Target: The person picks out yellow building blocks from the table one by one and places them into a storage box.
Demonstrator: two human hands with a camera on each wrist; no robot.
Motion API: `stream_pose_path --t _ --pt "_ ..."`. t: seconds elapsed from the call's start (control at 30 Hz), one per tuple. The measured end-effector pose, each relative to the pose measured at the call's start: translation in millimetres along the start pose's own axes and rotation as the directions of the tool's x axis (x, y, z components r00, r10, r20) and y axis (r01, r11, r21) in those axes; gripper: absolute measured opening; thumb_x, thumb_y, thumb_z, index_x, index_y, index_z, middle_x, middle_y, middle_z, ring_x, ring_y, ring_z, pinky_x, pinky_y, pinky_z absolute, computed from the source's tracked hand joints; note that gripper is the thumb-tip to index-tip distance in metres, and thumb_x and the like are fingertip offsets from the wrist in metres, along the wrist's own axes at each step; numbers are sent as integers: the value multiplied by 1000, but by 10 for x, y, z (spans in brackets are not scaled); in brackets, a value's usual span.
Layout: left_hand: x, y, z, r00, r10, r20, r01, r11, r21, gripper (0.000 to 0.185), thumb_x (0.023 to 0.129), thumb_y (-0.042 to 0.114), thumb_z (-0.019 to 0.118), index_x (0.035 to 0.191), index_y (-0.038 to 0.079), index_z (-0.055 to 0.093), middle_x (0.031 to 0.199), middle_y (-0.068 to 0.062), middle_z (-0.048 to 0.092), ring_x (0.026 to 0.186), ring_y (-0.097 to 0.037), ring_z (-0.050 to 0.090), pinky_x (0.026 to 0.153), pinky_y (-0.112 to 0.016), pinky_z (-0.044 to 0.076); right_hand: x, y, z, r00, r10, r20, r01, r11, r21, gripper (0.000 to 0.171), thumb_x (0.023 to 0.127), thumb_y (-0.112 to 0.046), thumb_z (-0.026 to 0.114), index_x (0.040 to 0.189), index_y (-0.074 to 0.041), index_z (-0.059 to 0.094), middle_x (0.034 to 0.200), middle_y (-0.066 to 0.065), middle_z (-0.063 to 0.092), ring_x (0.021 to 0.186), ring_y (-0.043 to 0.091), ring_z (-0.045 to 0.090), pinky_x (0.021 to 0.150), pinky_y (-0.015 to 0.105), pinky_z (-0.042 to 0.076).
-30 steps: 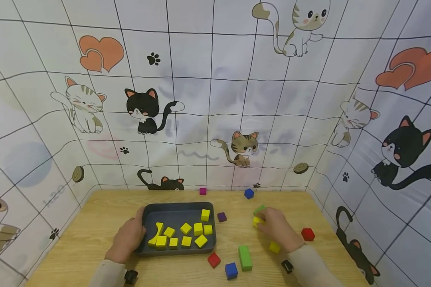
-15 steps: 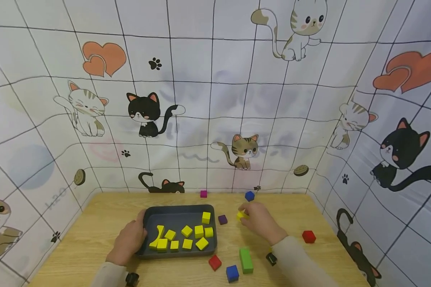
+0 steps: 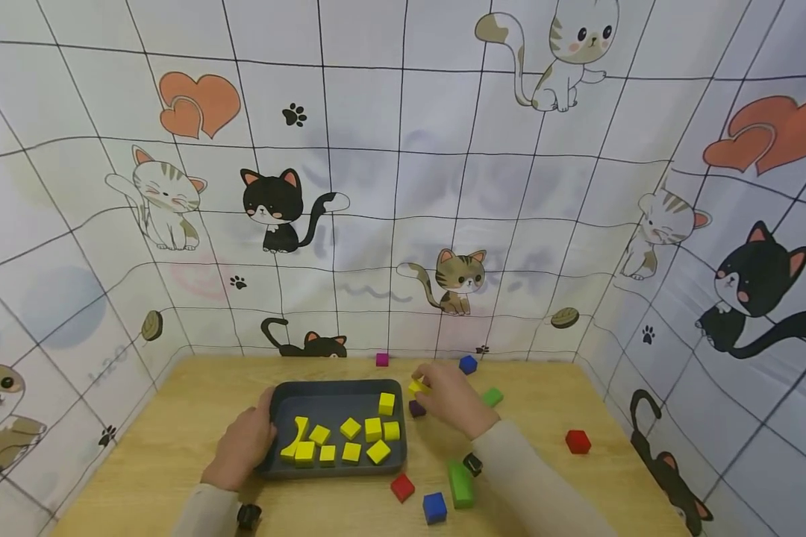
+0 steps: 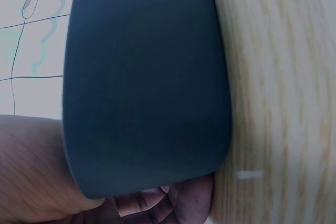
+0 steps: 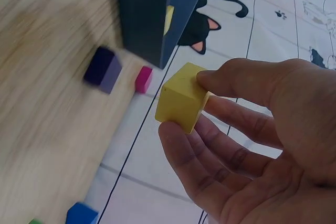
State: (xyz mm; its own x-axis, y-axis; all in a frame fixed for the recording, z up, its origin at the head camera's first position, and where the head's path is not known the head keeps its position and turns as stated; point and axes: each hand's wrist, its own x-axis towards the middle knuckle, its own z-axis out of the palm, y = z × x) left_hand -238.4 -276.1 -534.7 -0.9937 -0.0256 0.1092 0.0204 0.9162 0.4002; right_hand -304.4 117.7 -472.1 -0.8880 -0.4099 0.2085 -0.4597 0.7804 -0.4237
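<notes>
My right hand (image 3: 451, 399) pinches a yellow cube (image 5: 182, 97) between thumb and fingertips. It is raised to the right of the dark grey tray (image 3: 329, 388), near a dark purple cube (image 3: 416, 409). At the tray's left end, my left hand (image 3: 243, 445) grips the side wall. The left wrist view has its fingers (image 4: 191, 200) curled at the tray's end, with their tips partly hidden. Inside the tray lie several yellow cubes (image 3: 351, 428) and a yellow arch-shaped block (image 3: 299, 431).
In front of the tray's right corner are a red block (image 3: 403, 488), a blue cube (image 3: 434, 508) and a long green block (image 3: 461, 485). Farther back sit a magenta block (image 3: 382, 359), a blue block (image 3: 468, 364) and a green block (image 3: 492, 397). Another red block (image 3: 578, 441) lies right.
My right hand has carried the yellow cube leftward, from beside the back green block toward the tray, uncovering that green block. The left hand stays on the tray.
</notes>
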Motion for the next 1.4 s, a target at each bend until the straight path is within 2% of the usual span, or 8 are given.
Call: stream_pose_path --t 0.27,0.47,0.7,0.8,1.0,1.27,1.4 --pt "136 65 -91 1000 3 8 -3 1000 -11 73 105 4 64 173 -5 37 105 -29 74 76 -32 64 68 -54 58 296 -263 -19 999 -25 36 24 999 37 34 105 -10 84 138 -1 81 131 16 83 117 31 79 103 50 68" --pt "143 88 -133 999 -22 28 22 1000 -11 73 107 5 63 174 -5 35 112 -33 74 78 -33 66 68 -53 57 469 -469 61 995 -61 80 58 998 36 34 106 -10 83 139 -3 81 135 15 83 118 30 79 101 44 69" --pt "112 83 -143 998 -38 53 39 999 -21 73 108 4 61 175 -4 34 114 -33 75 78 -31 64 67 -48 55 603 -648 275 985 -121 120 127 991 -40 32 106 -16 86 136 -6 82 131 10 85 119 25 79 103 39 67" --pt "101 60 -127 998 -31 51 32 999 -13 74 107 4 62 174 -5 34 113 -34 75 78 -31 64 67 -49 55 639 -706 387 981 -133 143 144 987 -69 32 105 -18 87 135 -7 84 132 9 85 121 25 79 106 39 67" --pt "84 37 -103 998 -30 58 30 1000 4 74 107 5 64 174 -6 34 114 -35 75 79 -32 65 68 -51 57 663 -772 578 971 -109 213 127 989 -76 33 106 -19 87 137 -8 83 135 7 84 124 23 77 110 36 65" --pt "43 42 -78 998 -18 54 17 1000 11 74 107 4 66 173 -7 34 113 -34 75 78 -31 66 68 -50 58 651 -771 730 964 -93 251 123 987 -106 35 104 -17 88 137 -8 83 136 7 84 122 21 80 104 33 67" --pt "10 43 -58 1000 13 28 -14 1000 11 72 106 2 65 172 -9 36 98 -29 73 70 -28 61 61 -45 51 616 -780 741 963 -103 250 138 983 -125 32 103 -15 89 134 -7 85 132 7 86 119 21 81 100 31 68"
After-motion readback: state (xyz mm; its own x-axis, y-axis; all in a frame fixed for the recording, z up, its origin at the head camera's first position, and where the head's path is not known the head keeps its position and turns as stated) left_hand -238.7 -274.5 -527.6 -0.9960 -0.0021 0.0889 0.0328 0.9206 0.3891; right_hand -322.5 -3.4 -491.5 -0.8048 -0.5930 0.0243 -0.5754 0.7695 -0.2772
